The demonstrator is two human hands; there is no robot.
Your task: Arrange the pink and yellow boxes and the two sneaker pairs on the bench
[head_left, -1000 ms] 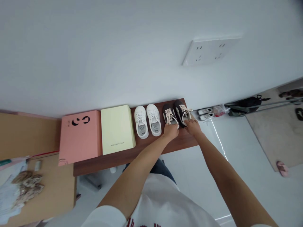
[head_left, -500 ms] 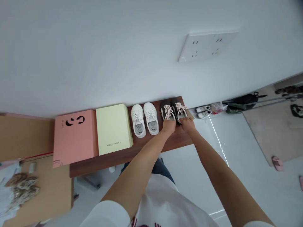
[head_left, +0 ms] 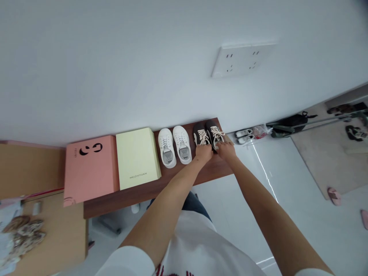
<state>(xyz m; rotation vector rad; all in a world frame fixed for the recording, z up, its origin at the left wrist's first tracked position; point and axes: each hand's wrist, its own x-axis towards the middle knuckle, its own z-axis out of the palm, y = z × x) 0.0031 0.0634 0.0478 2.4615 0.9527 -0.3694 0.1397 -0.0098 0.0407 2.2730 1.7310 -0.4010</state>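
Sitting paired, dark brown sneakers [head_left: 212, 131], cream laces [head_left: 217, 133], hands [head_left: 204, 153] apparently pinching one each

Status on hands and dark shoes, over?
Left hand, right hand at heels of dark shoes, one each. Pair side by side on wooden board, toes toward wall. White shoes alongside, left.

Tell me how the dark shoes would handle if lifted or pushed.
The dark shoes would probably slide rather than roll, resting sole-down on the wooden board. Their thin, pale laces look apt to flop. With the left hand and right hand at the heel ends, they may dip toe-first when lifted.
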